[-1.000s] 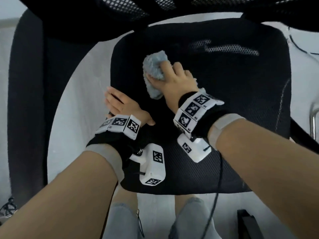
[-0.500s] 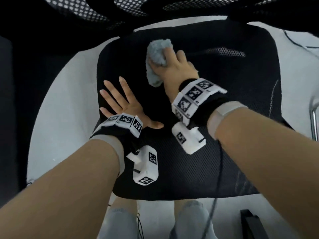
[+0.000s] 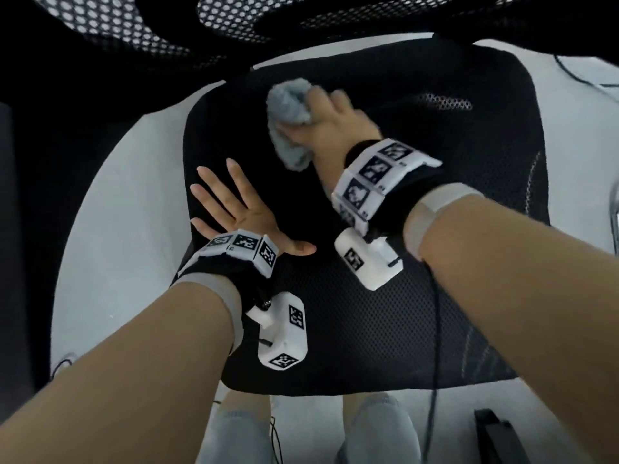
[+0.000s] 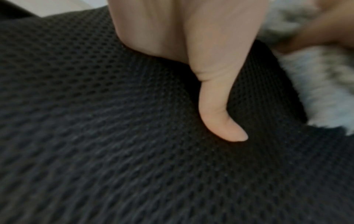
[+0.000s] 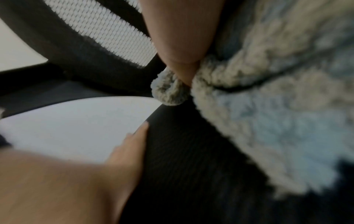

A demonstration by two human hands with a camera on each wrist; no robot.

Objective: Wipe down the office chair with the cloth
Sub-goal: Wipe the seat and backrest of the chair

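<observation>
Office chair seat (image 3: 418,202): black mesh cushion, rounded corners, weave plain in the left wrist view (image 4: 114,151). Directly on it: left hand (image 3: 241,212) laid flat near the seat's left edge, fingers spread and straight, thumb (image 4: 222,121) stretched out along the mesh. Grey-blue fluffy cloth (image 3: 289,125) bunched on the rear part of the seat, right hand (image 3: 335,125) on top gripping it; view there blurred. Pale floor (image 3: 124,229) under the chair; 2 feet in grey socks (image 3: 375,433) stand on it at the seat's front edge
</observation>
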